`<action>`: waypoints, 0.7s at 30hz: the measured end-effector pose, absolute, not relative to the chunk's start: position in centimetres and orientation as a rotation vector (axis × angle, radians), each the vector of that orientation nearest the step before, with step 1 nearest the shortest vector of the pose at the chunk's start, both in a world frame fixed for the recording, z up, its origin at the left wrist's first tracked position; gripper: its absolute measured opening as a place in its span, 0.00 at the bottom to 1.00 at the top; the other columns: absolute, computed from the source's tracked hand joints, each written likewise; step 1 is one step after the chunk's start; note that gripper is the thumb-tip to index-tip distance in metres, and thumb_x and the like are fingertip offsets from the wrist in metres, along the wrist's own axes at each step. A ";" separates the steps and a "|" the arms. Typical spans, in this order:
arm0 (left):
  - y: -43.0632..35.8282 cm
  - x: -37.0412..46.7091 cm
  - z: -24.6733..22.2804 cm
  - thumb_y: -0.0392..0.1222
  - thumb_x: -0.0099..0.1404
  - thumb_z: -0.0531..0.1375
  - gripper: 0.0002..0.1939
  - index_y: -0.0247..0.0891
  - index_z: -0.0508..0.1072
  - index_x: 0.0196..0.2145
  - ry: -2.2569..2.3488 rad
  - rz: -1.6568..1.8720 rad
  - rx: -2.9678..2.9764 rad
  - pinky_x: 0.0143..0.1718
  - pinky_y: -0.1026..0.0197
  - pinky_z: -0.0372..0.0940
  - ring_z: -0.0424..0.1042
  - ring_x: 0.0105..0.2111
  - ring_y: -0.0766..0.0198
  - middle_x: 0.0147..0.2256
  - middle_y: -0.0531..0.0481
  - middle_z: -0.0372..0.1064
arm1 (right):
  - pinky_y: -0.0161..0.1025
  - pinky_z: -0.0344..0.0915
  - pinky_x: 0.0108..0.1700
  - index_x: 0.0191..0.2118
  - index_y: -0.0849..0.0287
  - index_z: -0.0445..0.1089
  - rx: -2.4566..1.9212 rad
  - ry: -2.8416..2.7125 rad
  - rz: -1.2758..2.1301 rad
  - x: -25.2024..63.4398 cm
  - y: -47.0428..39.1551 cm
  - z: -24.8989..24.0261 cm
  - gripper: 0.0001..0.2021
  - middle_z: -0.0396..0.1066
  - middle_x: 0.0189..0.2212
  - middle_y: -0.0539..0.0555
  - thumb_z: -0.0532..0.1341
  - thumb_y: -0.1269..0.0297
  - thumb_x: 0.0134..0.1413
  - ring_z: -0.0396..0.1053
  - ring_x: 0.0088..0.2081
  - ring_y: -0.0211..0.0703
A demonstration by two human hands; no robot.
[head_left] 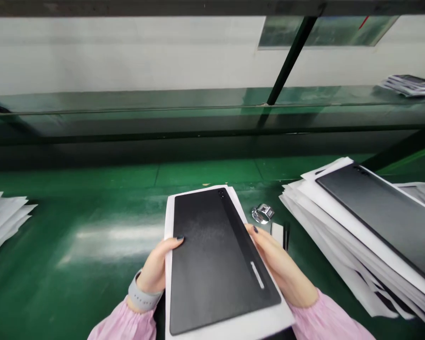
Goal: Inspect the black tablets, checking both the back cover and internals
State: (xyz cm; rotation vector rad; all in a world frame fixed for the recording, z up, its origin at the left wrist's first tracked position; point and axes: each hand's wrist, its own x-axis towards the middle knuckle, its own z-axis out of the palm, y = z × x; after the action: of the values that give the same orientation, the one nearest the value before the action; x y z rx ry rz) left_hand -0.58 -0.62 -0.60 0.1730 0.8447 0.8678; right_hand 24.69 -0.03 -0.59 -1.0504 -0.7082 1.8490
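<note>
A dark grey tablet-shaped panel (208,264) lies back side up on a white sheet (169,222) that sticks out around its edges. Small camera marks sit at its top right corner, and a short pale strip runs near its right edge. My left hand (157,264) is closed on the left edge, thumb on top of the panel and other fingers hidden underneath. On the right edge my right hand (276,259) grips the same pair, its fingers mostly under the sheet. Both hands hold it tilted above the green table (102,269).
At the right, a stack of white sheets (326,222) carries a similar dark panel (382,217). Beyond my right hand lie a shiny metal piece (263,213), a white block (277,233) and a thin black item (286,235). More sheets (5,222) lie far left; papers (411,86) rest on the shelf.
</note>
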 end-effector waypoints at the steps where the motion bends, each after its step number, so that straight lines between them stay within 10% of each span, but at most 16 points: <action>1: -0.4 -0.5 -0.2 0.36 0.53 0.68 0.07 0.29 0.83 0.30 0.848 0.841 0.121 0.29 0.62 0.74 0.79 0.26 0.56 0.26 0.43 0.80 | 0.41 0.69 0.45 0.41 0.57 0.78 -1.024 -0.724 1.851 24.7 -0.1 -0.5 0.22 0.79 0.38 0.55 0.69 0.43 0.51 0.76 0.39 0.48; 21: 0.3 -1.1 0.7 0.35 0.64 0.52 0.18 0.25 0.80 0.29 0.737 0.836 -0.087 0.30 0.60 0.74 0.80 0.26 0.55 0.24 0.38 0.79 | 0.37 0.69 0.32 0.41 0.52 0.71 -1.044 -1.011 1.648 25.6 1.1 -1.1 0.20 0.73 0.39 0.54 0.75 0.53 0.44 0.70 0.32 0.44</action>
State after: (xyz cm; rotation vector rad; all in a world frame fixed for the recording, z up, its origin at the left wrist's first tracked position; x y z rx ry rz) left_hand -1.09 0.28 0.68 -0.0871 0.7374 0.8359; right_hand 25.57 1.14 -1.05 -1.0441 -1.0107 1.6480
